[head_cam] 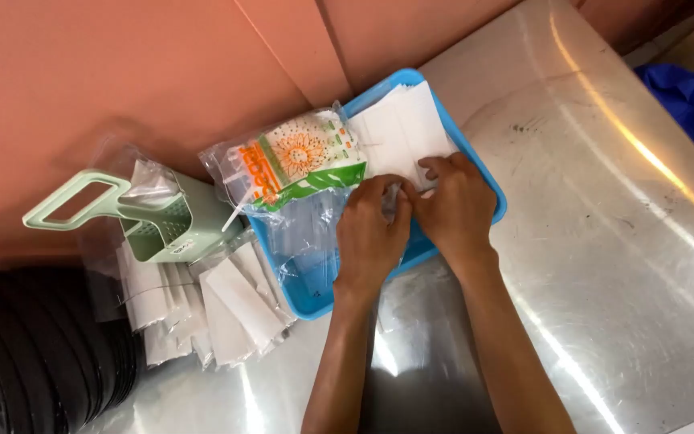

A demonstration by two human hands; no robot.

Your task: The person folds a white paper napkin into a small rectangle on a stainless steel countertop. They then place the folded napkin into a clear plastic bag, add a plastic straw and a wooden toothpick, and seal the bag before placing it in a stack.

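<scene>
Left hand [369, 233] and right hand [453, 207] meet over the blue tray [487, 183], fingers curled together and pinching the edge of a clear plastic bag [311, 233]; exactly what lies between the fingertips cannot be told. The bag lies flat in the tray, its long axis running from the hands leftward. A printed packet [299, 161] rests beside white paper [399, 128]. Loose white sachets [226, 309] and a green basket [166, 217] sit left on the steel table [604, 265].

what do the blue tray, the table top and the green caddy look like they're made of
Blue tray: likely moulded plastic, smooth even colour, rounded rim. Table top: probably stainless steel, brushed, with streaky glare and fine scratches. Green caddy: apparently matte plastic, pale green, moulded loop handle.
</scene>
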